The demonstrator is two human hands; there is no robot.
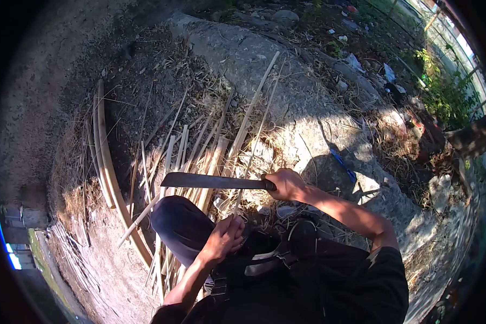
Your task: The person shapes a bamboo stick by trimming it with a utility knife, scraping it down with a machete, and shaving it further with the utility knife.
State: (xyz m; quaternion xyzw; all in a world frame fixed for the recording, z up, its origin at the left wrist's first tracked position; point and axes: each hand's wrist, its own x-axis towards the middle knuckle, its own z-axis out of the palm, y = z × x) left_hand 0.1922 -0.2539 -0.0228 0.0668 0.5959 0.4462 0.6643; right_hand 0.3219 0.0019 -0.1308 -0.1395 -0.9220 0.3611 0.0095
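Note:
My right hand (287, 184) is wrapped round the handle of a machete (213, 181). The dark, broad blade lies almost level in view and points left, above my bent knee. Close to my lap, my left hand (225, 237) is closed on the lower end of a thin bamboo strip (261, 128). That strip slants up and away, passing the blade near the handle; whether they touch I cannot tell. Beyond the blade, several split bamboo pieces (213, 162) lie on the ground, and more run beside my left leg (181, 227).
Two long, curved bamboo lengths (107, 154) lie at the left. A large grey rock (308, 97) spreads ahead and to the right, with a slim blue object (344, 166) on it. Dry grass, litter and a green bush (448, 89) are at the upper right.

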